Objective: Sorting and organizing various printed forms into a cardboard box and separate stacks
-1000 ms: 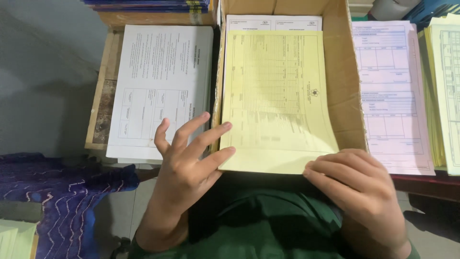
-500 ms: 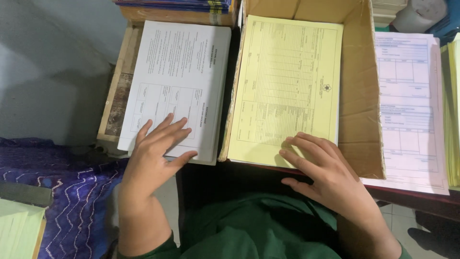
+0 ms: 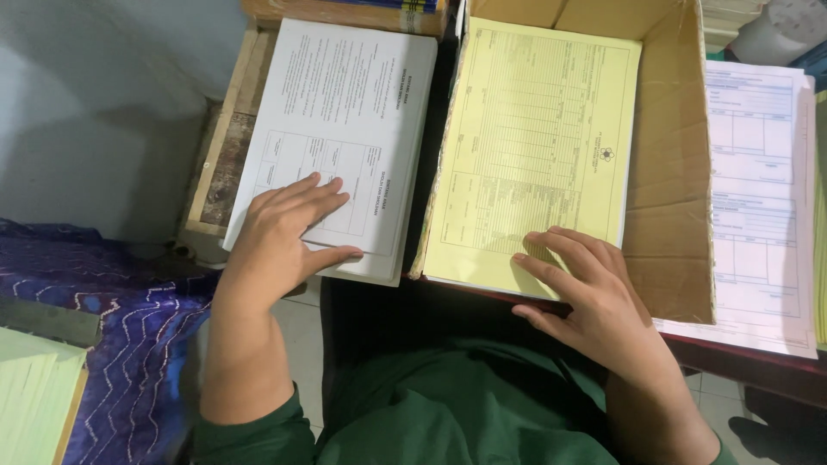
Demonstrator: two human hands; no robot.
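My left hand (image 3: pixel 284 232) lies flat on the near corner of a stack of white printed forms (image 3: pixel 345 112), fingers spread and the thumb at the stack's near edge. My right hand (image 3: pixel 586 288) rests with spread fingers on the near right corner of a stack of yellow printed forms (image 3: pixel 534 138), which lies inside an open cardboard box (image 3: pixel 668 198). Neither hand is closed around anything. Green sleeves cover both my forearms.
A stack of pale pink forms (image 3: pixel 762 215) lies right of the box. The white stack sits on a wooden crate (image 3: pixel 220 164). A blue patterned cloth (image 3: pixel 129 319) and light green sheets (image 3: pixel 30 387) are at lower left. A grey wall (image 3: pixel 95 95) is at left.
My left hand has moved left from the yellow sheet onto the white stack. The yellow sheet my hands held up now lies flat in the box under my right hand.
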